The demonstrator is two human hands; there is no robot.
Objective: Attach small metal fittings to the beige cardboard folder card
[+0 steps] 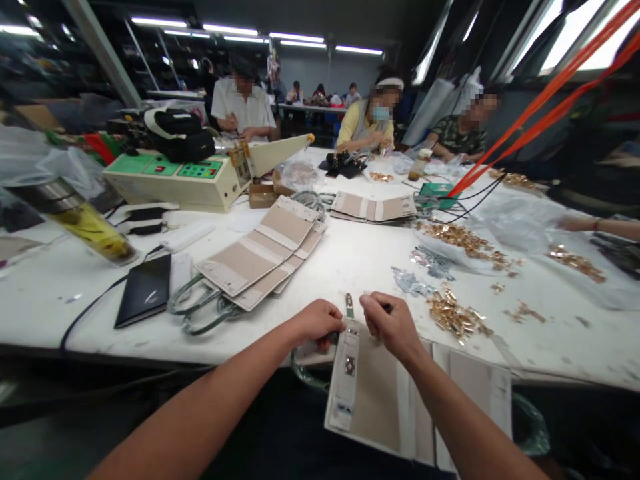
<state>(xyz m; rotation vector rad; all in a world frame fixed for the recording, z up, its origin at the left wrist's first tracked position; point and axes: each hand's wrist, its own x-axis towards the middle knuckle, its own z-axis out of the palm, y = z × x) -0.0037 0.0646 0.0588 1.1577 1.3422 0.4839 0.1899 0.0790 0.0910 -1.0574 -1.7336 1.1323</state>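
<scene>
A beige, flat-opened bag panel [377,393] lies over the front table edge, tilted toward me. Along its left border are a pale strip and a square metal fitting [349,365]. My left hand [320,323] is closed on the panel's upper left corner, its fingers pinched at the edge. Beyond that corner sticks out a short green tab [349,305] with a metal plate on it. My right hand [393,323] is a fist just right of the tab, above the panel. Something dark shows in its grip, too hidden to name. Green handles [533,427] hang from the panel's far side.
Stacked bag panels [265,247] with handles lie left, another pile [373,207] behind. Gold metal pieces [455,313] and silver plates [413,281] are heaped right. A green-topped machine [170,180], bottle [83,223] and black notebook [145,290] stand left. Orange straps [545,100] hang right; co-workers sit opposite.
</scene>
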